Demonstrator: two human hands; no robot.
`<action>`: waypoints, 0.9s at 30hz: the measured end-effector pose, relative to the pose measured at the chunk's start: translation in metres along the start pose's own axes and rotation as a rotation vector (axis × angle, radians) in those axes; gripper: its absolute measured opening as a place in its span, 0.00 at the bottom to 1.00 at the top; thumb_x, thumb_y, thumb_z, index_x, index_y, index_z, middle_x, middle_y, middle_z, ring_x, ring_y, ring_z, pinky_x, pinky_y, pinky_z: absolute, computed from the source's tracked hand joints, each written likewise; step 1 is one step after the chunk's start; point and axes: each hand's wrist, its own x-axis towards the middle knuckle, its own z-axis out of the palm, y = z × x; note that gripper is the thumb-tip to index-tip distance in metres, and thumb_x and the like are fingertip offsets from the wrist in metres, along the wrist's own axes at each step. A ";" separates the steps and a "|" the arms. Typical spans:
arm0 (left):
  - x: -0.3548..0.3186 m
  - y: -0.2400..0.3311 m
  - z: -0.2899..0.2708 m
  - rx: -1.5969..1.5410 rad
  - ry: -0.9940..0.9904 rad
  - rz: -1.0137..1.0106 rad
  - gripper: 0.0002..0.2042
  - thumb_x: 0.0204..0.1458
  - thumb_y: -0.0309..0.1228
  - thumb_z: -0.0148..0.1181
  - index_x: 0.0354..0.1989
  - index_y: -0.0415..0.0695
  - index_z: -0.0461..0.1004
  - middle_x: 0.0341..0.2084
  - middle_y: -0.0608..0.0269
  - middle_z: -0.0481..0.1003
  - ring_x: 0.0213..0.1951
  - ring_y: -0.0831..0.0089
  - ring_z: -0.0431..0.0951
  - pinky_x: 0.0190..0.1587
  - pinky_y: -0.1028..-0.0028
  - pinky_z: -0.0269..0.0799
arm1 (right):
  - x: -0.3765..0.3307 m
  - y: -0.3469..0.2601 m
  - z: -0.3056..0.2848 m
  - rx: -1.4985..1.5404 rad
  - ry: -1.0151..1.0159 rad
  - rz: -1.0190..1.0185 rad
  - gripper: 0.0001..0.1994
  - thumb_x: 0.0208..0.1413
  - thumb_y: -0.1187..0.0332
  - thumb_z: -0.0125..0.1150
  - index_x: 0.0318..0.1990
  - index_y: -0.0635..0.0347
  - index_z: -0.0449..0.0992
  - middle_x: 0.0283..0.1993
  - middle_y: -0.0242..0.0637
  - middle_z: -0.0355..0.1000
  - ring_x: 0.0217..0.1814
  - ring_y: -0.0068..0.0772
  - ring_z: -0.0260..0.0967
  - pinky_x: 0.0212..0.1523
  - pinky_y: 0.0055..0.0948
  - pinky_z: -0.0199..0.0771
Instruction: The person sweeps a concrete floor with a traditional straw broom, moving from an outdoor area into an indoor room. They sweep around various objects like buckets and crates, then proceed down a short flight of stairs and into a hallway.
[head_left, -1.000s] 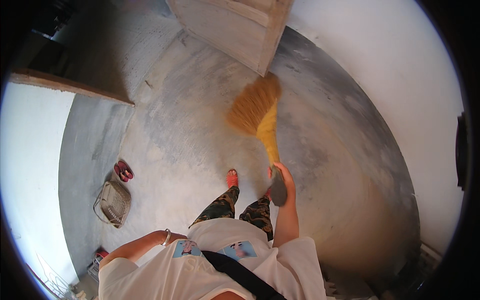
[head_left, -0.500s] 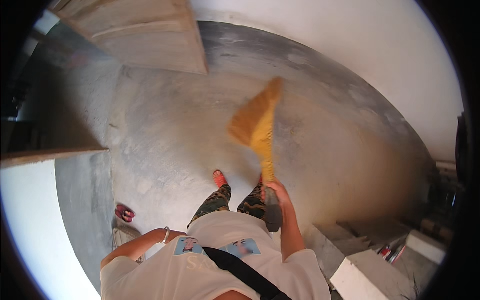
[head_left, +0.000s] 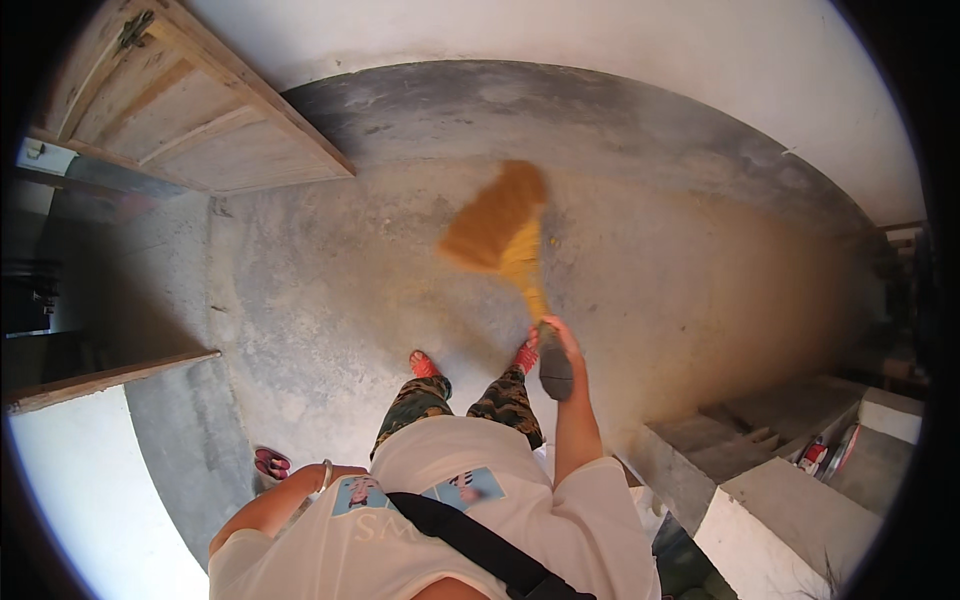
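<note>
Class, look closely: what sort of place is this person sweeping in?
Probably a plain house entry or courtyard: bare concrete floor, open wooden door, concrete steps. The right hand holds a straw broom.

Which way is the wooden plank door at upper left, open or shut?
Open. The wooden plank door is swung away from its frame, leaving a dark gap at the left edge; the right hand grips the yellow straw broom over the concrete floor.

Orange-yellow broom [head_left: 497, 228], grey floor [head_left: 330, 300], camo trousers [head_left: 505, 398], red sandals [head_left: 424, 363].
</note>
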 end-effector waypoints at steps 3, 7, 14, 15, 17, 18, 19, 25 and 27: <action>0.016 0.021 -0.009 0.013 -0.015 -0.020 0.14 0.31 0.32 0.59 0.26 0.37 0.69 0.24 0.53 0.72 0.26 0.68 0.69 0.30 0.68 0.65 | -0.024 -0.026 -0.037 0.073 0.044 -0.139 0.14 0.46 0.61 0.52 0.31 0.64 0.63 0.24 0.39 0.66 0.20 0.30 0.65 0.23 0.27 0.69; 0.036 0.048 -0.023 0.039 -0.053 -0.055 0.14 0.31 0.32 0.60 0.26 0.37 0.69 0.24 0.53 0.72 0.26 0.68 0.69 0.30 0.68 0.65 | -0.049 -0.032 -0.083 -0.094 0.166 -0.299 0.12 0.45 0.62 0.52 0.31 0.62 0.63 0.22 0.38 0.65 0.19 0.31 0.64 0.22 0.28 0.69; 0.076 0.096 -0.057 0.105 -0.141 -0.115 0.14 0.30 0.33 0.60 0.26 0.37 0.69 0.24 0.53 0.72 0.26 0.68 0.69 0.30 0.68 0.65 | -0.099 -0.023 -0.059 -0.370 0.113 -0.136 0.17 0.42 0.70 0.57 0.40 0.62 0.63 0.20 0.38 0.66 0.16 0.30 0.65 0.16 0.28 0.69; 0.082 0.102 -0.062 0.115 -0.149 -0.125 0.14 0.30 0.33 0.60 0.26 0.37 0.69 0.24 0.53 0.72 0.26 0.68 0.69 0.30 0.68 0.65 | -0.092 -0.023 -0.068 -0.392 0.104 -0.088 0.20 0.40 0.71 0.59 0.43 0.63 0.62 0.20 0.39 0.66 0.15 0.30 0.65 0.14 0.29 0.69; 0.091 0.115 -0.072 0.134 -0.167 -0.145 0.14 0.30 0.33 0.60 0.26 0.37 0.69 0.24 0.53 0.72 0.26 0.68 0.69 0.30 0.68 0.65 | -0.089 -0.028 -0.091 -0.430 0.135 -0.074 0.21 0.40 0.71 0.59 0.45 0.63 0.62 0.19 0.39 0.66 0.14 0.30 0.65 0.14 0.29 0.69; 0.094 0.122 -0.076 0.144 -0.175 -0.156 0.15 0.30 0.33 0.60 0.26 0.37 0.69 0.24 0.53 0.72 0.26 0.68 0.69 0.30 0.68 0.65 | -0.086 -0.028 -0.099 -0.450 0.148 -0.063 0.22 0.40 0.72 0.59 0.46 0.64 0.62 0.18 0.39 0.66 0.14 0.30 0.64 0.13 0.29 0.68; 0.097 0.127 -0.077 0.148 -0.178 -0.163 0.15 0.30 0.33 0.60 0.26 0.37 0.69 0.23 0.53 0.72 0.26 0.68 0.69 0.30 0.69 0.64 | -0.094 -0.035 -0.112 -0.433 0.151 -0.057 0.22 0.40 0.71 0.60 0.45 0.62 0.63 0.19 0.38 0.66 0.14 0.29 0.64 0.14 0.29 0.68; 0.112 0.152 -0.087 0.170 -0.192 -0.190 0.15 0.29 0.33 0.61 0.25 0.37 0.69 0.23 0.53 0.72 0.25 0.67 0.69 0.30 0.69 0.64 | -0.151 -0.115 -0.198 -0.333 0.324 -0.193 0.12 0.37 0.73 0.59 0.32 0.60 0.67 0.19 0.39 0.66 0.14 0.31 0.64 0.15 0.31 0.69; 0.120 0.159 -0.090 0.184 -0.196 -0.194 0.15 0.29 0.33 0.61 0.25 0.37 0.69 0.23 0.53 0.72 0.25 0.67 0.69 0.30 0.69 0.64 | -0.146 -0.129 -0.203 -0.359 0.458 -0.344 0.12 0.36 0.74 0.59 0.33 0.61 0.68 0.19 0.39 0.66 0.14 0.31 0.64 0.15 0.31 0.68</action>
